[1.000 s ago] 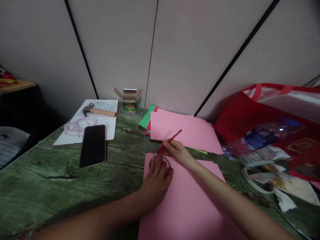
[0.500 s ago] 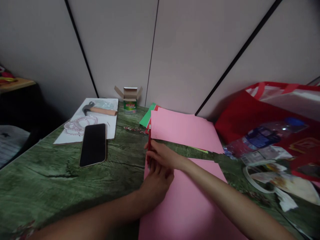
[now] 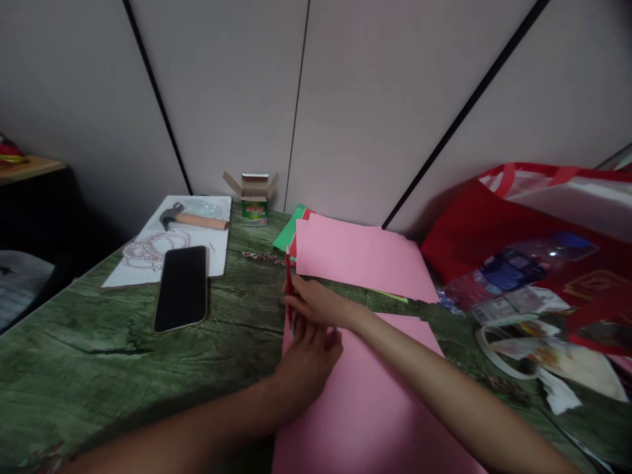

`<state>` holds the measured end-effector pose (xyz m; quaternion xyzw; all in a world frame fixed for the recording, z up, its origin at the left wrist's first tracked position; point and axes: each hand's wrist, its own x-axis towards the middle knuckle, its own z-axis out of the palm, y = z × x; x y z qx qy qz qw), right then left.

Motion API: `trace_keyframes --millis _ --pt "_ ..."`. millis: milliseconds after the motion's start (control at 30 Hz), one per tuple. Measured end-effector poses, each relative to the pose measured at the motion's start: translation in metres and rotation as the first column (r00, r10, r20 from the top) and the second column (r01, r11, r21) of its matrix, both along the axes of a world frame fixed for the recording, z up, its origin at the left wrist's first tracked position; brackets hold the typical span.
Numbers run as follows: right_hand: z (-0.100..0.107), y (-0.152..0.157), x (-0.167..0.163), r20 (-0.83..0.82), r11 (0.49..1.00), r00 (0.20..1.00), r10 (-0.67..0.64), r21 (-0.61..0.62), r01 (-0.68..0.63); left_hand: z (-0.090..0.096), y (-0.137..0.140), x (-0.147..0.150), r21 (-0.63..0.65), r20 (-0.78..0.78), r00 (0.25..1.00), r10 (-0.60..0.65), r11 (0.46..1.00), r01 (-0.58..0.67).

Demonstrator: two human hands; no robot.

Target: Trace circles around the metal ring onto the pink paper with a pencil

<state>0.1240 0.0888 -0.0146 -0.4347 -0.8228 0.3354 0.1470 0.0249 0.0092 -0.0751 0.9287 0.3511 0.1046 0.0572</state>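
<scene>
My right hand (image 3: 318, 301) is closed around a red pencil (image 3: 289, 270), held nearly upright at the left edge of a pink paper sheet (image 3: 375, 395). Just below it, my left hand (image 3: 309, 359) presses down on that sheet with bent fingers drawn together. A small greyish edge shows by its fingertips, too little to name. The pencil's lower end is hidden behind the fingers. Behind both hands lies a stack of pink sheets (image 3: 365, 253), with green paper (image 3: 291, 227) and some red paper peeking out at its left.
A phone (image 3: 182, 288) overlaps a white board (image 3: 217, 253) bearing a hammer (image 3: 200, 220) and bead strings (image 3: 153, 250). An opened small box (image 3: 255, 209) stands by the wall. At right are a plastic bottle (image 3: 518, 270), a red bag (image 3: 459, 224) and a white tape-like ring (image 3: 498, 365).
The pencil has tilted a little, its top end shifting left, with my right hand moving slightly. My left hand stays at nearly the same place on the sheet. The view has shifted slightly.
</scene>
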Motion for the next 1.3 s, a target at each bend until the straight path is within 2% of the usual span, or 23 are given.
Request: trace_keyframes --millis 300,467,700,867,933,1067,1167,1300 --pt "-0.015 0.015 0.015 -0.106 0.985 0.981 -0.164 0.027 0.168 0.0 0.002 0.001 -0.045 -0.023 1.0 0.003 0.999 -0.004" --pt "-0.032 0.022 0.031 -0.122 0.941 0.939 -0.321 0.066 0.331 0.004 0.001 0.001 -0.049 -0.014 1.0 0.023 0.999 -0.024" --pt "-0.049 0.016 0.057 -0.275 0.881 0.847 -0.456 -0.004 0.473 0.002 0.007 -0.001 0.057 -0.022 1.0 0.008 0.998 -0.007" --pt "-0.051 0.004 0.073 -0.313 0.844 0.8 -0.512 -0.009 0.537 0.017 0.013 -0.002 0.058 -0.056 0.998 0.001 0.998 0.002" --pt "-0.051 -0.001 0.076 -0.343 0.827 0.77 -0.538 -0.038 0.561 0.027 0.017 -0.004 0.011 -0.07 0.997 -0.014 1.0 0.015" --pt "-0.053 -0.008 0.075 -0.479 0.797 0.653 -0.587 -0.2 0.57 0.042 0.026 -0.011 -0.05 -0.134 0.982 -0.133 0.991 0.127" --pt "-0.057 -0.013 0.071 -0.532 0.77 0.577 -0.62 -0.268 0.58 0.046 0.031 -0.015 -0.038 -0.17 0.963 -0.208 0.978 0.204" --pt "-0.063 -0.016 0.068 -0.538 0.749 0.546 -0.642 -0.291 0.595 0.044 0.035 -0.018 -0.003 -0.156 0.958 -0.241 0.97 0.243"
